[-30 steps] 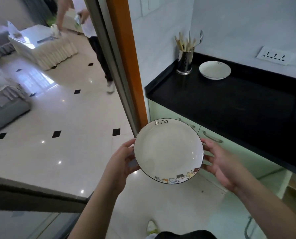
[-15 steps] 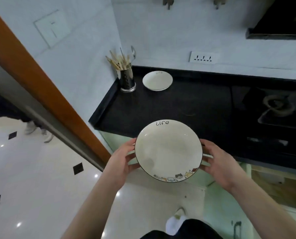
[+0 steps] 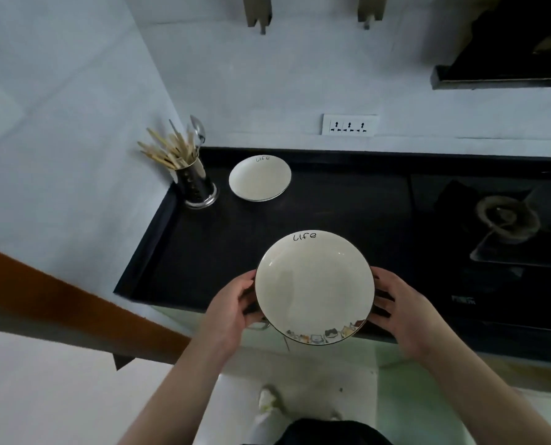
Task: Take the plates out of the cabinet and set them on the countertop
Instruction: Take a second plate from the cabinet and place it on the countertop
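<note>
Round white ceramic plate with a dark rim and cat border (image 3: 314,287), held level over the front edge of the black stone countertop (image 3: 332,213), probably for setting down. Left hand (image 3: 232,311) and right hand (image 3: 399,311) grip opposite rims, fingers curled beneath, apparently. A matching white plate (image 3: 260,178) lies beside the steel utensil holder (image 3: 194,184).

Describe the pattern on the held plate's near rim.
Head view: held plate shows a row of small cartoon cats.
</note>
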`<state>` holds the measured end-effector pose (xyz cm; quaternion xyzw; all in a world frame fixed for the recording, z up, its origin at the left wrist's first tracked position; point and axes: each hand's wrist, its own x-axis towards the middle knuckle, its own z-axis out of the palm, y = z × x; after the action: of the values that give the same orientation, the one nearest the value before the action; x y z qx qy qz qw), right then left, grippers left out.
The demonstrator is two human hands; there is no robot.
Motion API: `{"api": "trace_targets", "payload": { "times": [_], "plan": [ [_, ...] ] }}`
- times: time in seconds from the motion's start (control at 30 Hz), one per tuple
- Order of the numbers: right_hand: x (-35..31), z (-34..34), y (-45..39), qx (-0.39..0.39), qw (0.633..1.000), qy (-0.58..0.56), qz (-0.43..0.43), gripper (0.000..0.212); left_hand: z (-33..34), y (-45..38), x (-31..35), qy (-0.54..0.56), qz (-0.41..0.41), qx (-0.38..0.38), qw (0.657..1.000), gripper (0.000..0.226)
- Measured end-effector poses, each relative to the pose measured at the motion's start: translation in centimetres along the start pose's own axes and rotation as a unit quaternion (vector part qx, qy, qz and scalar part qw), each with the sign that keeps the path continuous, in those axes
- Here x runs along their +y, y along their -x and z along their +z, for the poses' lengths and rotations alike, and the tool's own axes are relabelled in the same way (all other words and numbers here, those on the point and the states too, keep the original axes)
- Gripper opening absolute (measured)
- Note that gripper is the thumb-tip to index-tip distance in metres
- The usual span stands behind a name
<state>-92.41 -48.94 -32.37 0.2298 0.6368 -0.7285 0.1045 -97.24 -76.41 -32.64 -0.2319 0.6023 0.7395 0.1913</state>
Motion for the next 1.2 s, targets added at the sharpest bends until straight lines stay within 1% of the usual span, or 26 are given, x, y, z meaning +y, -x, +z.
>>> {"api": "trace_targets", "payload": {
  "times": [0.03, 0.13, 0.23, 0.37, 0.47, 0.63, 0.8, 0.93, 1.03, 1.1, 1.13, 1.2],
  "plan": [
    [-0.1, 0.3, -0.8, 0.007, 1.000, -0.002, 0.002, 0.023, 0.1, -1.1, 0.4, 0.004, -0.003, -0.004, 1.000, 0.031],
    [-0.5, 1.1, -3.4, 0.033, 0.999, -0.001, 0.011, 0.025, 0.5, -4.6, 1.6, -0.008, -0.006, -0.031, 0.999, 0.029],
    [-1.3, 2.1, -5.8, 0.072, 0.997, -0.010, 0.024, 0.021, 0.9, -8.2, 3.1, -0.011, -0.038, -0.043, 0.998, 0.029],
    [-1.8, 2.9, -9.1, 0.126, 0.991, -0.003, 0.038, 0.020, 1.8, -12.7, 5.2, -0.035, -0.060, -0.085, 0.994, 0.032],
    [-1.6, 2.8, -11.7, 0.181, 0.982, -0.030, 0.051, 0.014, 3.2, -16.0, 6.3, -0.065, -0.091, -0.091, 0.990, 0.034],
    [-0.8, 1.3, -14.8, 0.241, 0.966, -0.067, 0.070, 0.015, 6.9, -20.1, 6.9, -0.107, -0.108, -0.118, 0.981, 0.035],
    [-1.9, -1.0, -18.5, 0.256, 0.958, -0.099, 0.087, 0.014, 10.5, -23.8, 7.1, -0.133, -0.109, -0.141, 0.975, 0.031],
    [-3.9, -2.8, -22.2, 0.245, 0.958, -0.114, 0.094, 0.011, 12.7, -26.9, 7.1, -0.135, -0.105, -0.116, 0.978, 0.025],
    [-4.8, -3.9, -24.6, 0.222, 0.963, -0.117, 0.100, 0.010, 13.9, -29.1, 6.8, -0.141, -0.100, -0.095, 0.980, 0.040],
    [-5.2, -4.5, -26.1, 0.212, 0.965, -0.115, 0.105, 0.012, 14.7, -30.0, 6.7, -0.132, -0.100, -0.080, 0.983, 0.043],
    [-5.4, -4.8, -26.7, 0.210, 0.965, -0.115, 0.108, 0.013, 15.1, -30.4, 6.7, -0.125, -0.101, -0.076, 0.984, 0.040],
    [-5.6, -5.3, -27.8, 0.210, 0.964, -0.117, 0.116, 0.015, 15.7, -30.9, 6.8, -0.108, -0.102, -0.078, 0.986, 0.026]
  ]
}}
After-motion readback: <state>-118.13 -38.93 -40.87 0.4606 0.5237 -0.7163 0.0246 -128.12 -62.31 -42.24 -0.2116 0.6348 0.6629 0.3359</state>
